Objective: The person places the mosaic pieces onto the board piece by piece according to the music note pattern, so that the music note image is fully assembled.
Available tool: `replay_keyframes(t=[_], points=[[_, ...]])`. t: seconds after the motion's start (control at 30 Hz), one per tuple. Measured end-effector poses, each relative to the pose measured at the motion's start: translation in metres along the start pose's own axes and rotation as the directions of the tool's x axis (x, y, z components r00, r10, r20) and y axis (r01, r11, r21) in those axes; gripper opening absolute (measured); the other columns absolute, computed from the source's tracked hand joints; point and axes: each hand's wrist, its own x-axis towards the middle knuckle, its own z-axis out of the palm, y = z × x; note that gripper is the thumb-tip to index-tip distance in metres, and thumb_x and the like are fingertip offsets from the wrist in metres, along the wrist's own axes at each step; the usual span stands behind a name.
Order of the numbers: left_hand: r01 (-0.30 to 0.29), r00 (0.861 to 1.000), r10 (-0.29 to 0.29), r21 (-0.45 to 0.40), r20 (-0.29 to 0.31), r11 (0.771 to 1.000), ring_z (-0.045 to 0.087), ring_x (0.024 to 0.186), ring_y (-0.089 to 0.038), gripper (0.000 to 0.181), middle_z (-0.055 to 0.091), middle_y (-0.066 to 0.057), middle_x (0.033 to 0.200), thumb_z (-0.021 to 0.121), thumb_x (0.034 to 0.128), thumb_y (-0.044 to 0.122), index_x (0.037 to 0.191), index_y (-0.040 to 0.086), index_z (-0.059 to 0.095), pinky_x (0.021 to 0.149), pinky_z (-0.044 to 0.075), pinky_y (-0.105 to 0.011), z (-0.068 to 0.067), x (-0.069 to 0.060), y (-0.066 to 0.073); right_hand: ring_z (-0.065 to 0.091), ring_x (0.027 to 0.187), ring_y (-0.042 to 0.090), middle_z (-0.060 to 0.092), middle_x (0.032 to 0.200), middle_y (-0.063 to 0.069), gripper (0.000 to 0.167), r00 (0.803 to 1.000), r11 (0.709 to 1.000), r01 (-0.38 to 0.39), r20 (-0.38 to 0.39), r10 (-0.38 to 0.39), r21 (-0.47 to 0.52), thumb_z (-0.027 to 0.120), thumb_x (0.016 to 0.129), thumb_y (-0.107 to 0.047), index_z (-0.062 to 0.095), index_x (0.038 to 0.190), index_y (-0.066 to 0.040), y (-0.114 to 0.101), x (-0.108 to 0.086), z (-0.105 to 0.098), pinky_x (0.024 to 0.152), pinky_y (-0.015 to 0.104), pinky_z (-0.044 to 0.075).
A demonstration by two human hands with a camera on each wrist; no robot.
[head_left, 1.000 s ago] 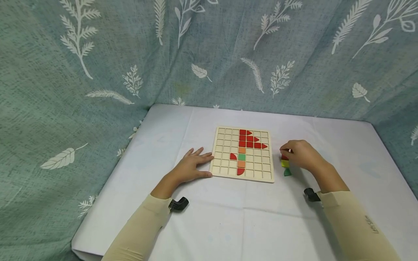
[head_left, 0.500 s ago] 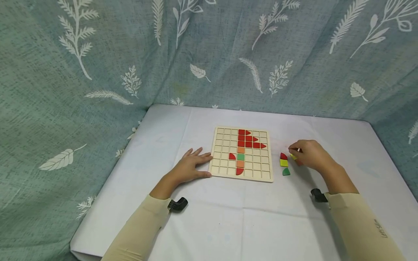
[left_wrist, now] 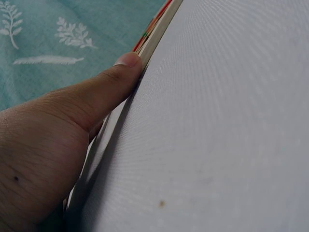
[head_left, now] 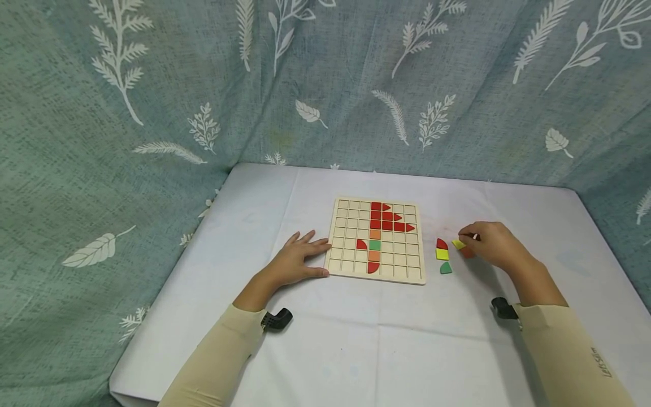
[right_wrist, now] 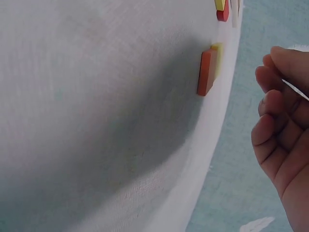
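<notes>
My left hand (head_left: 295, 261) rests with spread fingers against the left edge of the gridded wooden board (head_left: 402, 258); in the left wrist view its thumb touches the board's side (left_wrist: 159, 37). Red pieces, two orange squares and a green square (head_left: 374, 245) lie on the grid. Right of the board, my right hand (head_left: 492, 244) hovers with curled fingers over a yellow piece (head_left: 458, 243) and an orange piece (head_left: 467, 252). The right wrist view shows the orange piece (right_wrist: 206, 73) below the hand (right_wrist: 289, 125), with nothing visible between thumb and fingers.
Between the board and my right hand lie a red rounded piece (head_left: 441, 243), a yellow square (head_left: 442, 254) and a green rounded piece (head_left: 446, 268). A white cloth (head_left: 325, 345) covers the table, and a patterned teal curtain (head_left: 335, 73) hangs behind.
My right hand has moved right, away from the red and yellow pieces beside the board, uncovering them and then the other yellow and orange pieces. My left hand stays at the board.
</notes>
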Motion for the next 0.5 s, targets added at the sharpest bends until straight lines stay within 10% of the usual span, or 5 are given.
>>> replay_keyframes(t=[0.5], points=[[0.030, 0.999, -0.030, 0.016, 0.010, 0.999, 0.013, 0.147, -0.017, 0.086, 0.039, 0.017, 0.148, 0.058, 0.0741, 0.078, 0.143, 0.027, 0.051, 0.118, -0.003, -0.041, 0.0029, 0.0005, -0.0011, 0.056, 0.084, 0.027, 0.066, 0.098, 0.013, 0.027, 0.999, 1.000, -0.021, 0.041, 0.022, -0.019, 0.066, 0.093, -0.017, 0.069, 0.113, 0.001, 0.0060, 0.0065, 0.0034, 0.068, 0.038, 0.053]])
